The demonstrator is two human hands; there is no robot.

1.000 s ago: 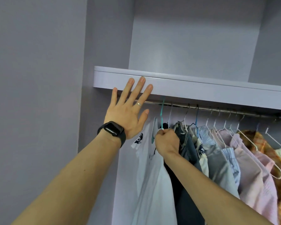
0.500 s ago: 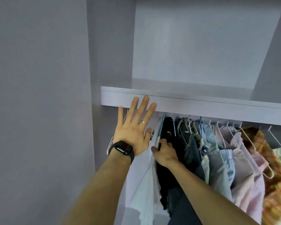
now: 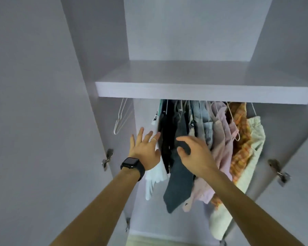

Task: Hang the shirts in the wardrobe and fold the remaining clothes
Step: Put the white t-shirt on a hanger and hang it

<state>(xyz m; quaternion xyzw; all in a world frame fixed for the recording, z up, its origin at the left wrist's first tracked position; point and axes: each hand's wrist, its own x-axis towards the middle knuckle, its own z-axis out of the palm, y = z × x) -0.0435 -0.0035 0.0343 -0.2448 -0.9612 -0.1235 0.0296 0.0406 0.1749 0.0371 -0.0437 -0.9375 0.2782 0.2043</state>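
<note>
While a packed row of clothes hangs under the pale lilac wardrobe shelf (image 3: 185, 91), a person's left hand (image 3: 146, 151) is spread flat, its fingers (image 3: 140, 137) straight and holding nothing. Just right of those fingertips is the white printed shirt (image 3: 156, 176), the leftmost garment in the row. The right hand (image 3: 196, 155) curves into a loose C in front of the long dark grey garment (image 3: 178, 189); whether its fingers grip the cloth or only hover cannot be told.

The hanging stage looks close to finished. The white shirt hangs free from under the shelf, its hem bunched below the left wrist, with a black garment (image 3: 165, 139) pressed against it. Beyond the right fingers come pale pink shirts (image 3: 220, 151), an orange checked shirt (image 3: 242, 148) and a cream garment (image 3: 254, 153). An empty white wire hanger (image 3: 120, 118) dangles above and left of the left fingers. The shelf hides the rail. No loose clothes are in view, so any folding appears still to come.
</note>
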